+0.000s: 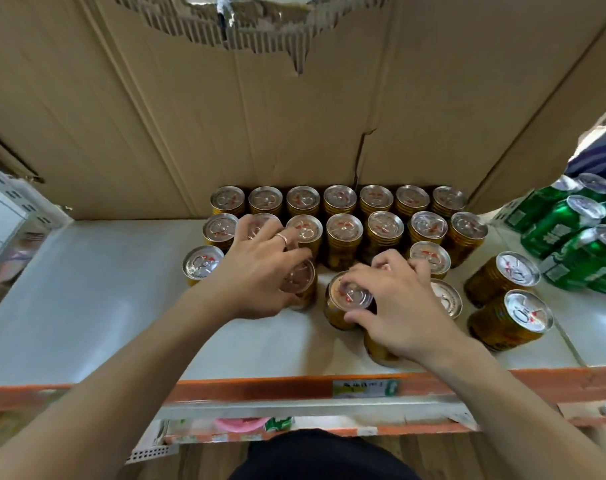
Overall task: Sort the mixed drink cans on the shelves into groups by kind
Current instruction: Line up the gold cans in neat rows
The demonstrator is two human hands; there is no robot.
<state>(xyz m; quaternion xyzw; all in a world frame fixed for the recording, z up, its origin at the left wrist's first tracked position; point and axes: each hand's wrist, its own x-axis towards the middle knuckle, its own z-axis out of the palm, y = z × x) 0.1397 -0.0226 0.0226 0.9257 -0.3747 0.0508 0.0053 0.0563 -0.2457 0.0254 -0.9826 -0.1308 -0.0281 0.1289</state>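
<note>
Left hand [260, 268] grips gold can [299, 282]; right hand [401, 303] grips another can [346, 303] on shelf [87, 306], green cans [568, 237] beside

Soft even light, fisheye-warped, blurry edges

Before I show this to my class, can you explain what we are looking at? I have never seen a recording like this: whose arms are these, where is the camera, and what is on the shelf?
There is no machine here. A person wears one wide-angle camera on the head, so this single picture looks forward and down at their own bare arms. The left hand grips a gold can from above. The right hand curls its fingers over the top of a second gold can. Behind them, more gold cans stand upright in rows on a white shelf, against a cardboard sheet. A group of green cans, a different kind, sits to the right.
</note>
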